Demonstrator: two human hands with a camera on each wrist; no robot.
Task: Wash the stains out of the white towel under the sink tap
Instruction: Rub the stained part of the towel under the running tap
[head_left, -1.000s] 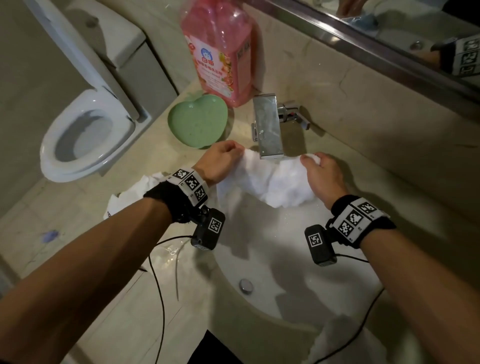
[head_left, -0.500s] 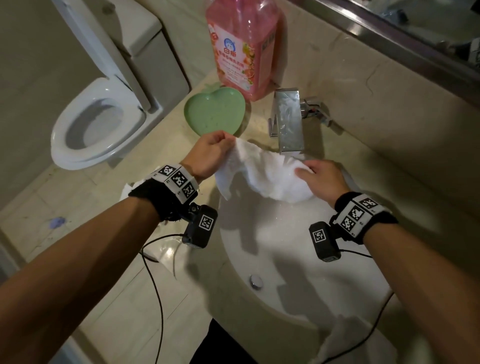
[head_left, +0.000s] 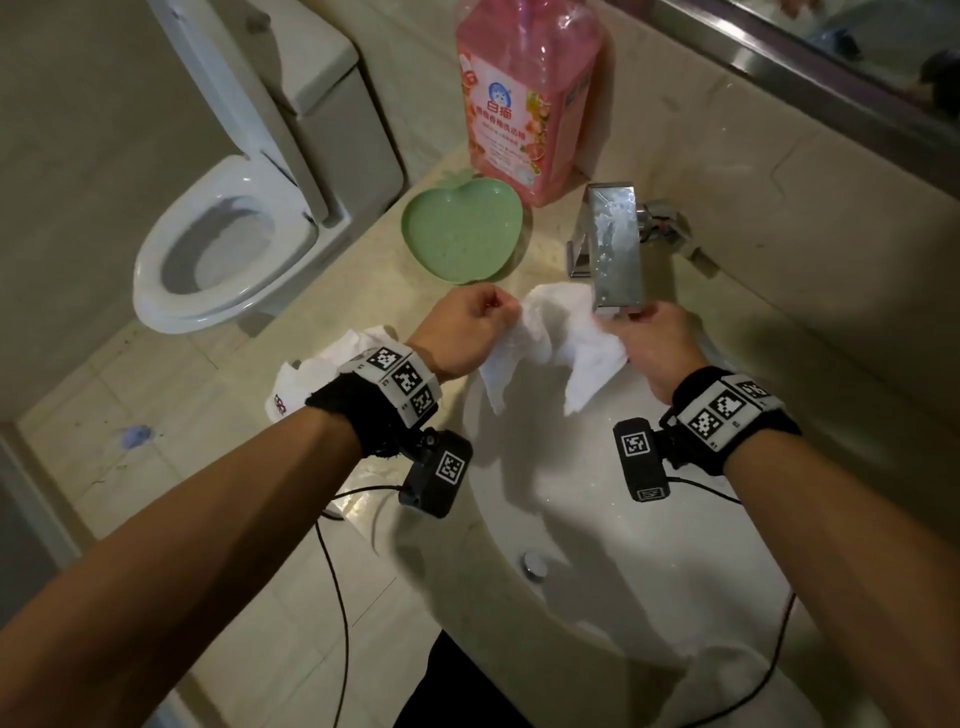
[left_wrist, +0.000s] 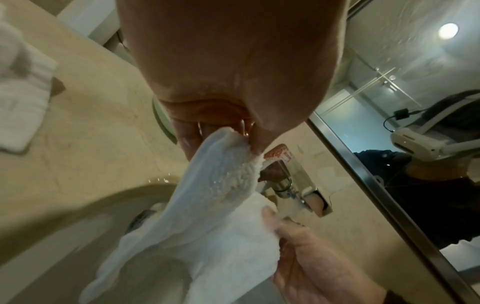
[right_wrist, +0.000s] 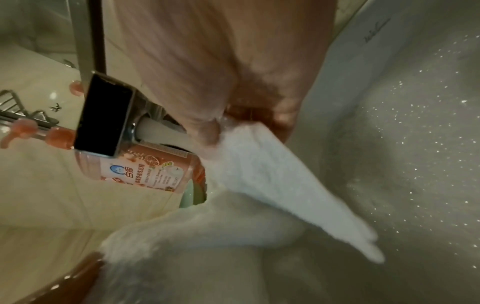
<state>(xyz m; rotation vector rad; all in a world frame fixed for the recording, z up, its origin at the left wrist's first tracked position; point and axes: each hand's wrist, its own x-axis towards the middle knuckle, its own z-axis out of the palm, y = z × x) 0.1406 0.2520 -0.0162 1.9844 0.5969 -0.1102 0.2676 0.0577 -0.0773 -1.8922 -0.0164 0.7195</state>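
Note:
The wet white towel (head_left: 550, 343) hangs bunched between both hands under the chrome tap (head_left: 615, 249), over the back of the sink basin (head_left: 597, 519). My left hand (head_left: 480, 322) pinches its left edge, fingers curled round the cloth (left_wrist: 223, 174). My right hand (head_left: 649, 332) grips the right edge just below the spout, thumb pressed on the towel (right_wrist: 259, 170). In the right wrist view water (right_wrist: 161, 128) runs from the spout (right_wrist: 103, 117) onto the cloth. Two towel corners dangle into the basin. No stain shows on the visible cloth.
A pink detergent bottle (head_left: 524, 98) stands behind a green heart-shaped dish (head_left: 460, 236) left of the tap. Another white cloth (head_left: 322, 374) lies on the counter by my left wrist. A toilet (head_left: 223, 249) stands to the left; the mirror (head_left: 857, 47) runs along the back.
Both hands have come closer together, bunching the towel, which was spread wider before. The right hand has moved up under the spout.

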